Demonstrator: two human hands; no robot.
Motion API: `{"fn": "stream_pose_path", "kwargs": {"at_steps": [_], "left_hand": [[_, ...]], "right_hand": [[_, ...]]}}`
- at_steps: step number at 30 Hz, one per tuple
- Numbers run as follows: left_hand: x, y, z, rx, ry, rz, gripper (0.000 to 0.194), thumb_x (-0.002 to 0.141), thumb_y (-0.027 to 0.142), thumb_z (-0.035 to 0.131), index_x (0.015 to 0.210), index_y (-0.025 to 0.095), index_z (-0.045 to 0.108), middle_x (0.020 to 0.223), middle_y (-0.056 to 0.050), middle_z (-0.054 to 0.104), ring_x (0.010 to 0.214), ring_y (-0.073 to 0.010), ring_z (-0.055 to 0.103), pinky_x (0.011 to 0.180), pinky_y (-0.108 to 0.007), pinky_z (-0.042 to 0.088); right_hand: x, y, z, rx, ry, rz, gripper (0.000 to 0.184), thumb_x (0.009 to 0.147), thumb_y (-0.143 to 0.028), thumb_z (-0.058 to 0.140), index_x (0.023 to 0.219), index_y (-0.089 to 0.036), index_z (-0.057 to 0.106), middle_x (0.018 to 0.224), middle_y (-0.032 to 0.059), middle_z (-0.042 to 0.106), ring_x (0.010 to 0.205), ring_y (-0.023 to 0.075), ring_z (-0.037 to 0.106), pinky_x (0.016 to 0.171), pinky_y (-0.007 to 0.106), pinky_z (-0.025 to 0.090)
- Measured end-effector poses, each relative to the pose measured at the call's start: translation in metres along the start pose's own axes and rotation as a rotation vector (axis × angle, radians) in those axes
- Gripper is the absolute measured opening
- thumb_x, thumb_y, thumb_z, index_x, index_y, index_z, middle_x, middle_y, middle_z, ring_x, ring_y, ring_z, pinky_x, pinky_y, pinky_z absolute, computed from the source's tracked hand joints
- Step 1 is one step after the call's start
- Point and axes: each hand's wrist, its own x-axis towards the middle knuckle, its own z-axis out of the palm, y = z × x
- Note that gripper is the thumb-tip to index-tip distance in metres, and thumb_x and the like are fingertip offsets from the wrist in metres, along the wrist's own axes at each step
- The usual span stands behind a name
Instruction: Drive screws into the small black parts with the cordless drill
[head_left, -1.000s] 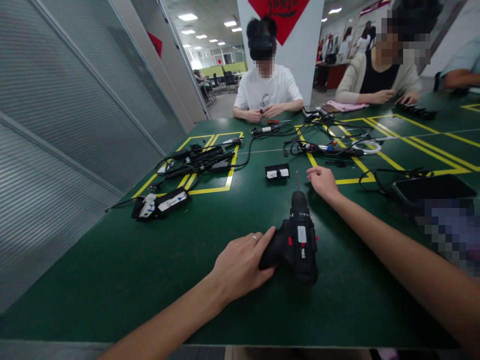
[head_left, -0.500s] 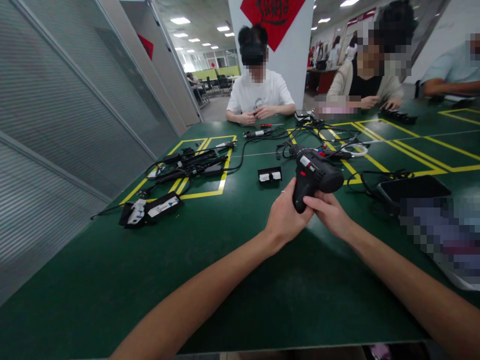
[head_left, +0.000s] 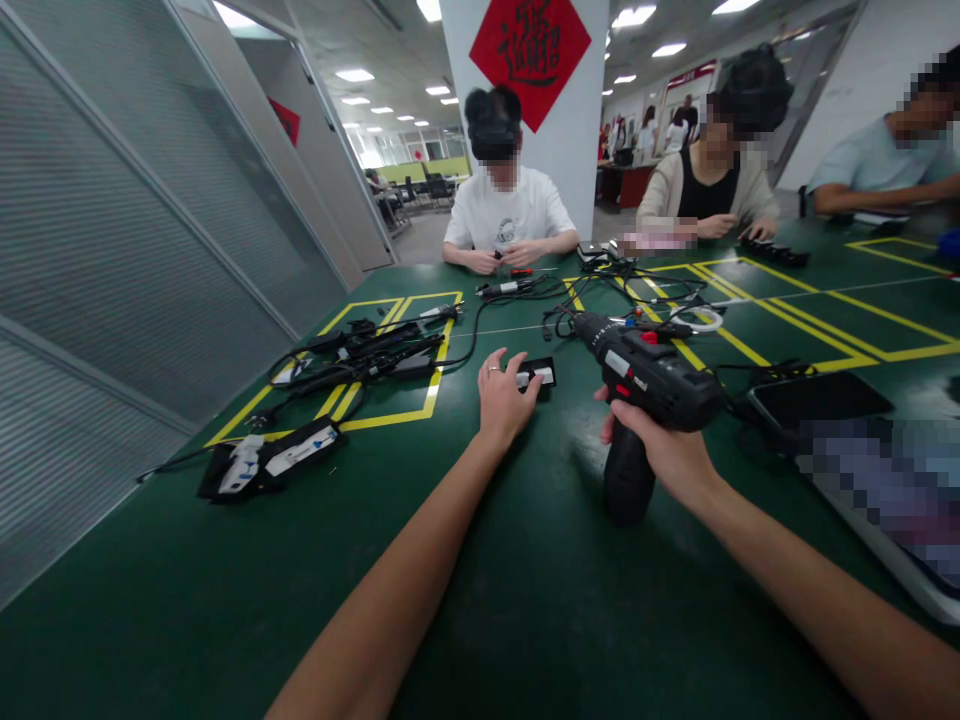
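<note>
My right hand (head_left: 670, 446) is wrapped round the grip of a black cordless drill (head_left: 649, 385) with red buttons. The drill's chuck points away from me and to the left, and its handle hangs down over the green table. My left hand (head_left: 506, 395) reaches forward with its fingers apart and curved over a small black case (head_left: 541, 373) with white pieces in it. The fingertips partly cover the case, and I cannot tell whether they touch it.
Tangled black cables (head_left: 375, 355) lie at the left, with an opened black case (head_left: 262, 462) in front of them. More cables (head_left: 637, 290) and a white cable loop (head_left: 697, 320) lie beyond the drill. A black tablet-like device (head_left: 821, 398) lies at the right. Several people sit across the green table (head_left: 480, 600).
My left hand has let go of the drill and moved left to the small black case. My right hand now holds the drill alone, its handle lower and nearer to me.
</note>
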Motion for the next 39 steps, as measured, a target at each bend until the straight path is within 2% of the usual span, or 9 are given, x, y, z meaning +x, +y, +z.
{"fn": "stream_pose_path", "kwargs": {"at_steps": [3,7,12,16,20,23,26,33,39], "left_hand": [[0.007,-0.015,0.017,-0.015,-0.059,0.003,0.046,0.089,0.044,0.054,0.129,0.023,0.056,0.145,-0.013,0.039,0.137,-0.0303,0.033,0.115,-0.052,0.026],[0.012,-0.028,0.024,-0.106,-0.116,0.015,0.044,0.091,0.045,0.051,0.127,0.023,0.059,0.142,-0.012,0.042,0.135,-0.0262,0.039,0.115,-0.045,0.031],[0.016,-0.04,0.028,-0.253,-0.137,0.05,0.041,0.09,0.043,0.053,0.123,0.021,0.062,0.129,-0.012,0.049,0.123,-0.0221,0.049,0.111,-0.038,0.037],[0.018,-0.045,0.032,-0.308,-0.145,0.111,0.028,0.087,0.035,0.06,0.109,0.02,0.069,0.124,-0.011,0.052,0.121,-0.0227,0.051,0.108,-0.04,0.041],[0.019,-0.05,0.035,-0.363,-0.179,0.127,0.023,0.083,0.03,0.064,0.102,0.019,0.07,0.121,-0.01,0.055,0.12,-0.0241,0.05,0.108,-0.043,0.041],[0.023,-0.053,0.035,-0.386,-0.187,0.148,0.022,0.082,0.027,0.064,0.102,0.019,0.07,0.12,-0.01,0.055,0.12,-0.0227,0.051,0.109,-0.041,0.04],[0.029,-0.056,0.035,-0.378,-0.18,0.155,0.02,0.083,0.029,0.064,0.1,0.02,0.07,0.119,-0.009,0.055,0.118,-0.0216,0.051,0.109,-0.039,0.04],[0.04,-0.061,0.035,-0.346,-0.177,0.093,0.02,0.084,0.031,0.063,0.1,0.022,0.071,0.118,-0.007,0.056,0.118,-0.0213,0.051,0.107,-0.039,0.039],[0.041,-0.058,0.033,-0.33,-0.177,0.074,0.019,0.084,0.028,0.063,0.099,0.021,0.072,0.116,-0.007,0.056,0.114,-0.0201,0.053,0.106,-0.037,0.04]], "right_hand": [[-0.009,0.003,0.0,-0.067,-0.001,-0.006,0.015,0.082,-0.042,0.063,0.091,-0.03,0.065,0.066,-0.0007,0.063,0.055,0.0182,0.06,0.056,0.036,0.053],[-0.019,0.013,0.003,-0.129,0.015,-0.056,0.019,0.083,-0.041,0.062,0.1,-0.033,0.064,0.068,-0.0001,0.063,0.06,0.021,0.062,0.06,0.04,0.055],[-0.029,0.018,0.009,-0.217,0.033,-0.158,0.033,0.08,-0.037,0.067,0.112,-0.036,0.062,0.096,0.005,0.069,0.083,0.0261,0.067,0.075,0.047,0.057],[-0.034,0.023,0.013,-0.246,-0.081,-0.206,0.041,0.077,-0.029,0.068,0.118,-0.031,0.061,0.109,0.0057,0.068,0.091,0.0244,0.067,0.085,0.046,0.056],[-0.038,0.02,0.014,-0.252,-0.153,-0.153,0.044,0.078,-0.025,0.068,0.121,-0.023,0.059,0.114,0.0078,0.067,0.102,0.0247,0.065,0.092,0.044,0.051],[-0.041,0.008,0.015,-0.199,-0.152,-0.004,0.03,0.082,-0.026,0.062,0.112,-0.02,0.061,0.094,0.0058,0.069,0.08,0.0201,0.066,0.075,0.037,0.055],[-0.04,-0.007,0.015,-0.129,-0.126,0.141,0.024,0.081,-0.024,0.06,0.104,-0.017,0.06,0.072,0.0004,0.063,0.057,0.014,0.057,0.055,0.029,0.05],[-0.03,-0.023,0.006,-0.078,-0.089,0.18,0.013,0.081,-0.025,0.059,0.092,-0.018,0.059,0.056,-0.0033,0.057,0.051,0.0129,0.055,0.049,0.025,0.045],[-0.028,-0.026,0.005,-0.011,-0.094,0.235,0.016,0.08,-0.027,0.062,0.092,-0.018,0.059,0.06,-0.0022,0.06,0.047,0.0127,0.056,0.046,0.025,0.045]]}}
